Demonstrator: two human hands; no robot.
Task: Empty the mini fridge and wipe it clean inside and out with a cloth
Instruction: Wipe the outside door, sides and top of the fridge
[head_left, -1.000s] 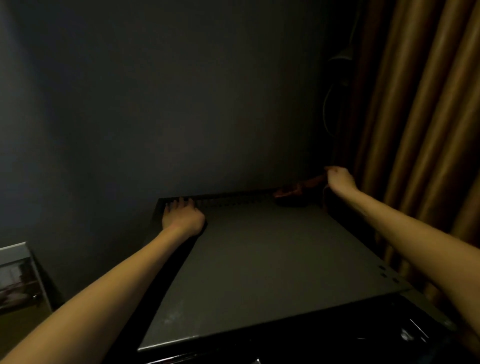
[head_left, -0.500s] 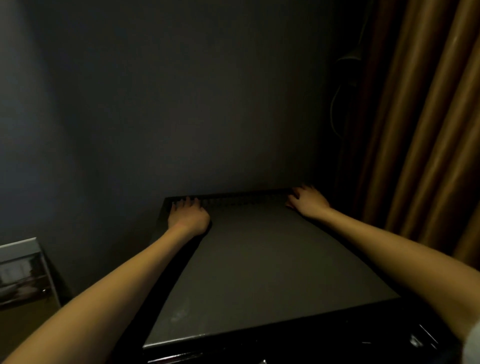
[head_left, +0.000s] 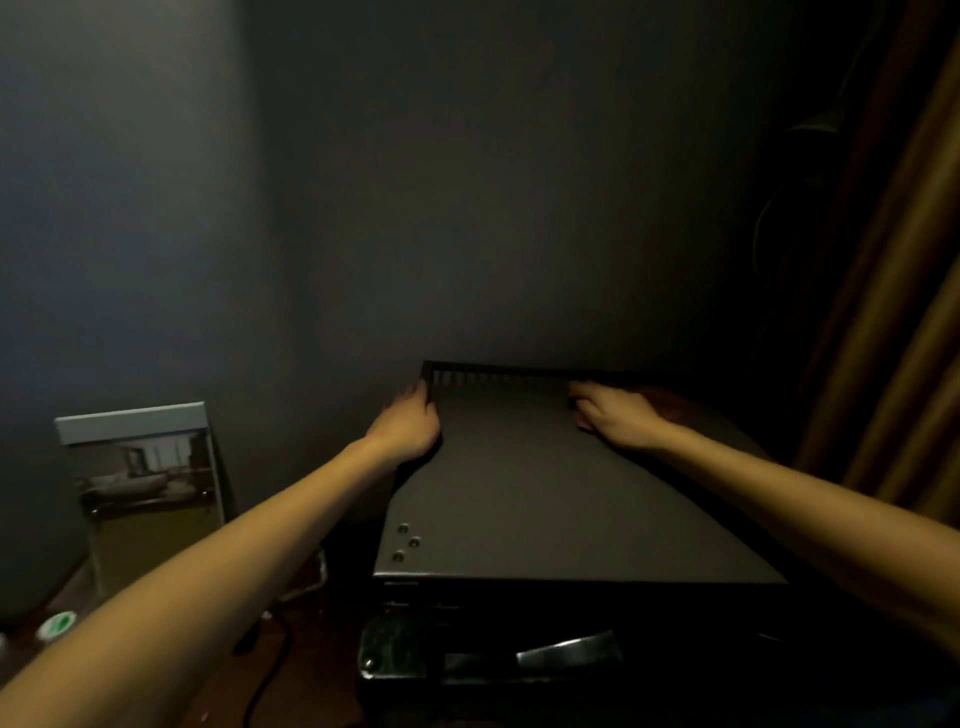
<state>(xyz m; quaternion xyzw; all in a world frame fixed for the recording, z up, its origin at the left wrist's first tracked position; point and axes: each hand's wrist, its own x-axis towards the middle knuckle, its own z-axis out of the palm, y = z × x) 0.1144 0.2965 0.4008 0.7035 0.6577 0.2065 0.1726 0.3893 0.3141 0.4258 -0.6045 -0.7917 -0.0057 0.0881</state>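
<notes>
At the far left, a small round green-and-white lid (head_left: 60, 623) sits on the dark wooden surface (head_left: 218, 691). Behind it a white-framed picture (head_left: 140, 467) leans on the grey wall (head_left: 467, 182). A thin black cable (head_left: 267, 670) trails over the surface just right of the picture.

The left hand (head_left: 408, 423) grips the left edge of the boxy, dark grey metal mini fridge (head_left: 545, 509) close to its rear corner. Its fingers (head_left: 410, 392) are pressed together and curl down over the side, with the palm on the top panel. The mini fridge stands on the surface against the wall, seen from above, so its inside is hidden. Three small round screws (head_left: 406, 543) sit near the front left corner of the top, and a row of narrow vent slots (head_left: 488, 376) runs along the rear edge.

The right hand (head_left: 618, 415) rests on the top panel near the rear, knuckles up, its fingers (head_left: 584, 397) bent and close together. A crumpled reddish-brown cloth (head_left: 672, 402) lies on the top, touching the far side of that hand. I cannot tell whether the fingers pinch it.

Heavy brown pleated curtains (head_left: 904, 374) hang at the far right.
</notes>
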